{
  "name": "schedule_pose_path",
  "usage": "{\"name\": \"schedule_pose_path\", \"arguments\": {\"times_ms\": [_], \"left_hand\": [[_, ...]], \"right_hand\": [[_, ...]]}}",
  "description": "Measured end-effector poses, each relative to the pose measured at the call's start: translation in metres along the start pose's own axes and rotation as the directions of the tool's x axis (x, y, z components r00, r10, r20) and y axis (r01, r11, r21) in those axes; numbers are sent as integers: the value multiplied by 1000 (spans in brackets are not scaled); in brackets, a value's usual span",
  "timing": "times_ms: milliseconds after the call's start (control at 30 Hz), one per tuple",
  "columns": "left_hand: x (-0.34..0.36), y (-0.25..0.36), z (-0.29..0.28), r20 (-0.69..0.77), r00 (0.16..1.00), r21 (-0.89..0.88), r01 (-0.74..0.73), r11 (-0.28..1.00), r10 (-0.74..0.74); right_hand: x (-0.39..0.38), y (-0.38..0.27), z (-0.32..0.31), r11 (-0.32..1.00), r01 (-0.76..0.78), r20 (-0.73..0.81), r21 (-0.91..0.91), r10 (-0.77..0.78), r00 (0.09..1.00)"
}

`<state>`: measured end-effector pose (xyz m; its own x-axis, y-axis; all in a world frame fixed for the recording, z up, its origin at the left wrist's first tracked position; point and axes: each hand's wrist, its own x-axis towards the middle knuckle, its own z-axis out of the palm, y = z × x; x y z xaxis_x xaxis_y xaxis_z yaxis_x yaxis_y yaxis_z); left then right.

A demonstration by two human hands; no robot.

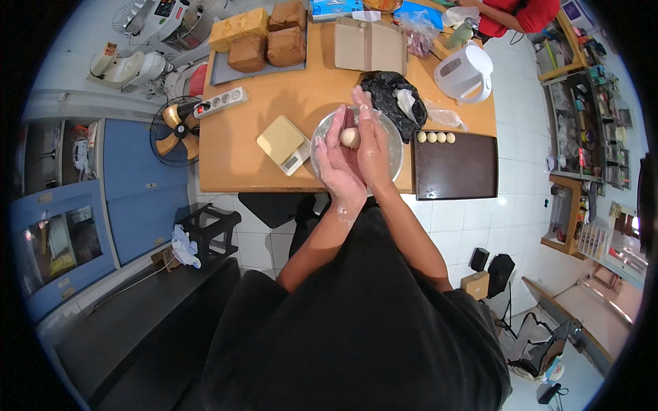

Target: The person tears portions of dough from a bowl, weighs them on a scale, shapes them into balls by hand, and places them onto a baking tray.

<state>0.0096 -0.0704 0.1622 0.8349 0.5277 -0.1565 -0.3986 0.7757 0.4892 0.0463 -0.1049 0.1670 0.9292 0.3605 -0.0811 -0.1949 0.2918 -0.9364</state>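
Observation:
My left hand (337,164) and my right hand (371,154), dusted with white, cup a pale dough ball (349,138) between their palms, fingers curved around it. Both hands are over a metal bowl (395,157), whose contents they mostly hide. To the left lies a small scale (295,162) with a square tan platform (279,139). On the right is a dark baking tray (455,171) with several round dough balls (436,137) along its back edge. A crumpled black plastic bag (387,103) sits just behind the bowl.
Brown loaves (286,46) on a tray (229,77), an open carton (349,44), a white kettle (463,72) and a power strip (223,100) share the wooden table (233,164). A fan (177,130) stands left. A person in red (528,14) is at the back right.

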Motion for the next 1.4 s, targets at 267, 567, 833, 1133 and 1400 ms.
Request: {"name": "schedule_pose_path", "arguments": {"times_ms": [267,567,833,1133,1400], "left_hand": [[19,5,-16,-51,997,297,-47,954,65],[11,6,-18,-38,999,370,14,929,0],[28,18,-13,638,737,753,-658,22,225],[-1,26,32,631,735,688,-678,-258,-248],[12,27,6,716,567,550,-817,-172,-407]], "right_hand": [[-4,16,0,984,-76,119,160,58,991],[7,23,-12,898,-147,87,416,122,989],[9,41,-21,588,-440,386,679,224,895],[11,38,-18,655,-489,463,576,231,855],[14,29,-24,547,-428,403,719,173,898]]}}
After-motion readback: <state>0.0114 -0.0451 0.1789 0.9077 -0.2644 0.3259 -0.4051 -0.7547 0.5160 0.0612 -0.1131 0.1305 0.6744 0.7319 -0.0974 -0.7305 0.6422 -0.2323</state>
